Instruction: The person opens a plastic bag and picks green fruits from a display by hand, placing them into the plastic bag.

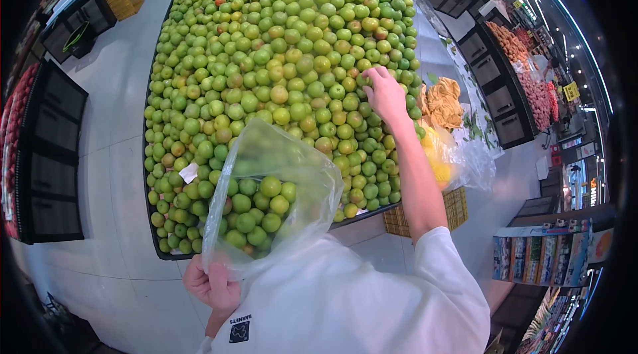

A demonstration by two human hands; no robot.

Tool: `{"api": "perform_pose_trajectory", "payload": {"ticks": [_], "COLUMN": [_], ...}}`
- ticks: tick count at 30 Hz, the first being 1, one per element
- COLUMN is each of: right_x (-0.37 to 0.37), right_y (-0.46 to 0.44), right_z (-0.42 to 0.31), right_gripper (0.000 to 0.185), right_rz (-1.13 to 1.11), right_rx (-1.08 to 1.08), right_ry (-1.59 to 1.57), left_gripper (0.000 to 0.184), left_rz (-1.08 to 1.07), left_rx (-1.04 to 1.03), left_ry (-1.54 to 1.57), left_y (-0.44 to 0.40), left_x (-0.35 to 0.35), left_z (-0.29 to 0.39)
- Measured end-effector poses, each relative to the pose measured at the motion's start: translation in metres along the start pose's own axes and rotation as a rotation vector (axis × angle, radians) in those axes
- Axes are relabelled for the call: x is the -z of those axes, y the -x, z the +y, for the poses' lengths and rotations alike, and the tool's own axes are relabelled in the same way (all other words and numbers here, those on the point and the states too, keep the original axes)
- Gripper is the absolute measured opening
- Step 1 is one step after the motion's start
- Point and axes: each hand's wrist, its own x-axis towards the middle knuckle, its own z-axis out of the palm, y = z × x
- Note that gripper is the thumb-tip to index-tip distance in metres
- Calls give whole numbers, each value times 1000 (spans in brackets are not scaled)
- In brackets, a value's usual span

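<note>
My left hand (211,284) is closed on the edge of a clear plastic bag (279,148), low and near my body. The bag's upper part stands spread over the front of the fruit pile. Several green plums (246,223) show through its film and appear to lie inside it. My right hand (385,96) reaches to the right side of the heap of green plums (266,55). Its fingers are curled on a single plum (363,80), partly hidden by the fingertips. Some of the fruits have a reddish blush.
A black rim (151,237) borders the display. Right of it are crumpled tan cloth (442,103), a yellow bundle in plastic (438,158) and a yellow crate (458,208) below. Dark cabinets (56,154) stand left across the tiled floor; another produce stand (502,81) is at right.
</note>
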Motion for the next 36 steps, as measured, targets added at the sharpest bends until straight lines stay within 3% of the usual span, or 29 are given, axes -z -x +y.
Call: {"api": "perform_pose_trajectory", "payload": {"ticks": [2,5,8,9,10,11,12,13,14,15,17,18,19,20,22,23,27,29,32,36], "right_x": [-5,-23,-24,-11,-4,-3,16,36,48,55,78,88,81,86,81,60,25,18,17,35], "right_y": [-4,-5,-8,-6,-2,0,-1,4,13,25,44,56,61,64,80,92,103,107,111,109], "right_z": [2,7,13,6,-2,-6,-23,-40,-54,-71,-115,-132,-151,-173,-204,-215,-235,-231,-219,-185], "right_gripper": [27,31,38,43,42,37,36,38,37,38,36,36,39,41,34,32,40,43,45,32], "right_rz": [-62,-112,-118,-98,64,158,-61,-80,-142,-193,-315,-458,-345,-423,-696,-681,-632,-590,-421,-285], "right_rx": [136,171,179,113,47,-54,-538,-643,-661,-466,-234,-148,343,585,680,769,769,773,714,534], "right_ry": [213,411,364,189,46,-280,-893,-1539,-2001,-2080,-1797,-1510,-1149,-973,-663,-486,-340,-355,-260,-609], "left_gripper": [21,21,21,21,21,21,20,20,20,20,19,19,19,19,18,17,18,17,19,20], "left_rz": [4,-15,-10,-16,-14,16,-18,-57,-35,-71,-123,-128,-107,-93,-69,-19,-21,107,153,54], "left_rx": [1,-32,-25,-14,-1,3,8,17,29,40,38,48,41,35,48,50,25,-21,19,-49], "left_ry": [1,-26,-67,-88,-111,-128,-127,-129,-156,-109,-42,-53,-56,-51,-39,-38,-47,-39,-72,-10], "left_y": [0,0,-1,-2,-2,-2,-2,-3,-4,-6,-9,-7,-7,-8,-6,-5,-5,-4,-5,-9], "left_x": [0,3,3,3,3,3,3,4,2,-1,-3,-2,-3,-6,-8,-7,3,8,5,3], "left_z": [0,-1,0,0,1,0,-1,0,2,3,1,2,1,-1,-2,-3,-7,-13,-9,-11]}}
